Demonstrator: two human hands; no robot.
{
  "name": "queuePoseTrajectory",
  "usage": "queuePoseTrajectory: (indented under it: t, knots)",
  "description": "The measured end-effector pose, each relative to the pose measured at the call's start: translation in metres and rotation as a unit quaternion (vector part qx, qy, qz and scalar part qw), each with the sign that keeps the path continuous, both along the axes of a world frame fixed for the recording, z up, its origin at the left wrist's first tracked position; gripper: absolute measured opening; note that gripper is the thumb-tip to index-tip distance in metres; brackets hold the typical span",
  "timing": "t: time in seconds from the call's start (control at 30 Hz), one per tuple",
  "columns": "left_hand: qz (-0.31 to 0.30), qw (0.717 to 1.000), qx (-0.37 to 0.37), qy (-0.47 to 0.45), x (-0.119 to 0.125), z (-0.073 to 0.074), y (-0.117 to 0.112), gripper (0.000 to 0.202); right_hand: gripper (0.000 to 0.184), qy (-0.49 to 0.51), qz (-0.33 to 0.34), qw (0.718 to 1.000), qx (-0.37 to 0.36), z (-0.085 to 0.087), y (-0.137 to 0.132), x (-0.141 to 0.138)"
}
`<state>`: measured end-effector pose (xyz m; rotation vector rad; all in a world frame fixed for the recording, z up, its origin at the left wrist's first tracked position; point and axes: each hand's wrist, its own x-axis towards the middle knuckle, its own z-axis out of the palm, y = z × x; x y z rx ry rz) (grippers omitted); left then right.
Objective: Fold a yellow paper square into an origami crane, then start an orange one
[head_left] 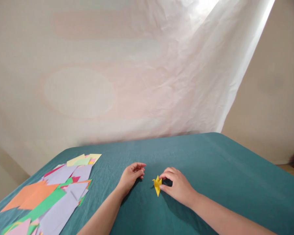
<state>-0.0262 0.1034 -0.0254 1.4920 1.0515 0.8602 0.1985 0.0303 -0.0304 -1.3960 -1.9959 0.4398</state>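
Yellow paper bird (157, 186) is sitting between the two hands, right at the fingertips of the right hand (177, 186). The right hand is pinching it along its right edge, thumb lower, fingers higher; likely the pinch is staying light because folded paper is creasing easily. Holding it from the side is leaving the pointed wing and the lower tip showing. Bird is too small in view for me to tell whether its underside is touching the cloth. Left hand (132, 176) is hovering or resting just left of the bird, not touching it, fingers loosely curling and gripping nothing visible; probably waiting close by as support.

Around: loose coloured paper sheets (61, 173) are lying in an overlapping pile at the left, well apart from the bird, with the left forearm (105, 209) cutting across between them. Green tablecloth (222, 169) is covering the table. Pale sheet (137, 81) is hanging behind, closing off the far side. Something dark and blurred is showing at the right edge; can't identify it. Nothing is blocking the pinch.
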Motion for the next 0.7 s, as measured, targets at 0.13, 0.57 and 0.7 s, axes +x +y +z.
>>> queuePoseTrajectory:
  t: [0.13,0.57,0.7]
  knots:
    - [-0.009,0.999,0.014,0.029,0.001,0.001,0.001,0.032,0.007,-0.025,-0.004,1.000,0.015,-0.003,0.001,-0.003]
    - [-0.015,0.997,0.025,0.068,0.006,0.005,0.000,0.030,0.010,-0.058,-0.193,0.978,0.053,0.016,0.064,0.112]
    - [-0.013,0.995,0.033,0.089,0.008,0.009,-0.002,0.031,0.012,-0.077,-0.299,0.951,0.023,0.021,0.100,0.194]
